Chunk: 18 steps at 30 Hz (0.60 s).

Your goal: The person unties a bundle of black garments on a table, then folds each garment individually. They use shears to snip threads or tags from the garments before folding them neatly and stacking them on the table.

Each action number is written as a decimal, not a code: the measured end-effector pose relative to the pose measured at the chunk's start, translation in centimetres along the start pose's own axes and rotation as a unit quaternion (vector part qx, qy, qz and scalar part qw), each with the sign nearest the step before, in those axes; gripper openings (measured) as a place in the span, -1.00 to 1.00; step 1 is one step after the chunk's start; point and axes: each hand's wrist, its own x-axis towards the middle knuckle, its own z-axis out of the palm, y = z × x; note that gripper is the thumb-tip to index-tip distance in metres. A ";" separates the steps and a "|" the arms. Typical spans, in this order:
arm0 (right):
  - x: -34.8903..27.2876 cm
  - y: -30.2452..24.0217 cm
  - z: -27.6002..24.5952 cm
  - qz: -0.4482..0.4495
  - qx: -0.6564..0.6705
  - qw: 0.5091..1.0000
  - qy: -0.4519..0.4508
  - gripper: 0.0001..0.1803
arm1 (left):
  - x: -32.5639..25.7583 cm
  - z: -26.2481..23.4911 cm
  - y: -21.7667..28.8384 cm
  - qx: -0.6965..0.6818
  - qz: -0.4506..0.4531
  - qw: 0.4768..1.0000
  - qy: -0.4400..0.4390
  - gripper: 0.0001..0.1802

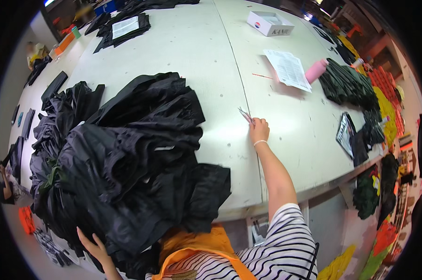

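Note:
My right hand (259, 131) is stretched out over the white table (225, 140), its fingers closed round a small pair of metal thread snips (244, 114). The blades point away to the far left, and the handles are partly hidden by my fingers. At the lower left, my left hand (94, 247) has its fingers apart and rests against the near edge of a big heap of black garments (127, 163). Crumpled sleeves and cuffs show in the heap, which hangs over the table's front edge against my orange apron (215, 240).
Right of my right hand lie printed sheets (288, 70), a pink bottle or cone (316, 71) and a dark green folded bundle (348, 84). A white open box (270, 23) stands at the back. More black garments (127, 32) lie far left under a paper. Other people are at the left.

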 end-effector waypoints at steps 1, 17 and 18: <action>-1.4 -0.1 0.6 -0.015 0.012 1.000 -0.009 -0.73 | 0.1 -1.9 -1.5 0.023 -0.014 1.000 -0.007 -0.41; -0.8 -16.8 -14.7 -0.381 0.383 0.833 -0.124 -0.84 | 2.4 7.2 18.4 -0.592 -0.329 0.731 -0.086 -0.37; -5.7 -20.3 -16.3 -0.445 0.393 0.781 -0.193 -0.88 | 3.0 5.7 19.3 -0.753 -0.388 0.522 -0.097 -0.36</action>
